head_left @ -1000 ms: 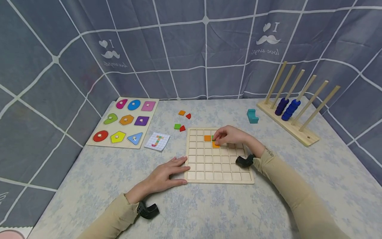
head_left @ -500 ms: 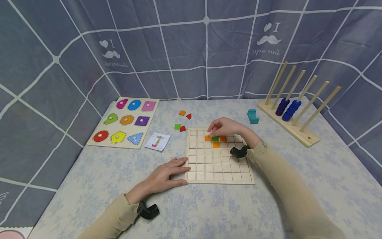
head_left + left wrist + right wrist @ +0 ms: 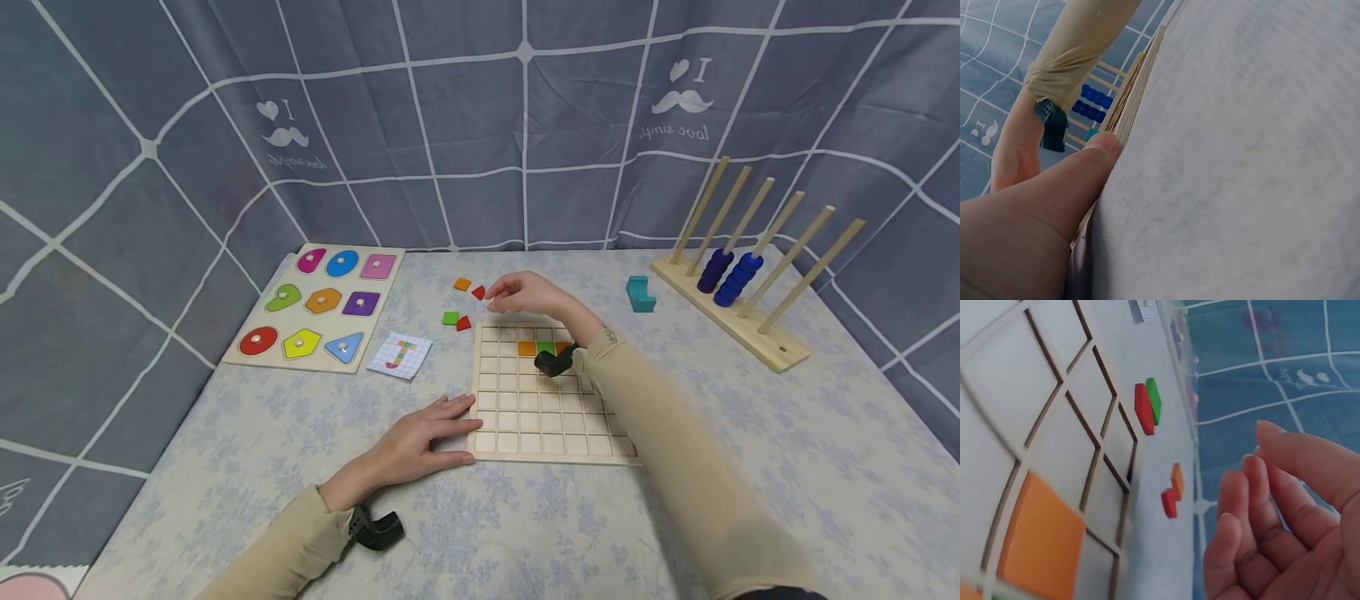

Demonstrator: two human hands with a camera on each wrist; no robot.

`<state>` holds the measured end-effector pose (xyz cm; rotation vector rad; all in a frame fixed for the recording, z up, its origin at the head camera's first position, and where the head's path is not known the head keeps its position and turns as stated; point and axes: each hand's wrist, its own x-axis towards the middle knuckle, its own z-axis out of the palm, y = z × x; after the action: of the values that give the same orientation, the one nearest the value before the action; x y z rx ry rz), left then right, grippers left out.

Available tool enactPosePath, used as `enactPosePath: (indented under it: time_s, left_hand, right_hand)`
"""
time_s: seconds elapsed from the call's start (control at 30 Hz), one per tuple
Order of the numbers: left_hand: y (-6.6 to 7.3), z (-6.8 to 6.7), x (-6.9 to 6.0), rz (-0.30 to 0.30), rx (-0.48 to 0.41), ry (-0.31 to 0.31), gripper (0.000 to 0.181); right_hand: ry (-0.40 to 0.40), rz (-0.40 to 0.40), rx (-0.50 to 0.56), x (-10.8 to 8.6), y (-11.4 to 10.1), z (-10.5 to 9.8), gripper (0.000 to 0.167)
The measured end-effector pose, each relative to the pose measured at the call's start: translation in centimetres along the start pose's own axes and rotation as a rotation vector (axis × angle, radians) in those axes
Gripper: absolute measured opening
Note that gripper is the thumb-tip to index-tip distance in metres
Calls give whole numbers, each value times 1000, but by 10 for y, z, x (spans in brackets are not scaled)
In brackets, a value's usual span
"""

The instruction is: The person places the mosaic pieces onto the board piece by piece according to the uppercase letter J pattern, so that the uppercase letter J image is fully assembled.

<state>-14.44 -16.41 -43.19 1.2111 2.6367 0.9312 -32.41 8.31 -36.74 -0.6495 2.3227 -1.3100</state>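
Note:
My left hand [image 3: 408, 443] lies with straight fingers against the left edge of a wooden grid board [image 3: 517, 421]; its thumb [image 3: 1094, 156] touches the board's side in the left wrist view. My right hand [image 3: 525, 293] is above the board's far edge, fingers loosely bent and holding nothing. Close to its fingertips lie a red quarter-round tile [image 3: 478, 292] and an orange square tile [image 3: 462, 284]. Nearer are a green square tile [image 3: 450, 318] and another red tile [image 3: 463, 323]. In the grid sit an orange tile [image 3: 527, 348] and a green tile [image 3: 545, 347]; the right wrist hides others.
A pattern card [image 3: 400, 355] with a coloured hook shape lies left of the board. Beyond it is a shape puzzle [image 3: 352, 337]. At the right stand a pegged bead rack [image 3: 742, 321] and a teal block [image 3: 641, 295]. A curtain [image 3: 465, 125] hangs behind the table.
My right hand has let go of a tile in the grid and moved away and left, toward the loose tiles. The left hand stays at the board's edge.

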Motion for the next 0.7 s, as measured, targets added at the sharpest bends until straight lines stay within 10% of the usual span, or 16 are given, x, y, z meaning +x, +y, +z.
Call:
enactPosePath:
  time_s: [0.7]
  left_hand:
    - [1, 1, 1, 14, 18, 3, 51]
  right_hand:
    - [129, -12, 108, 44, 3, 40, 37]
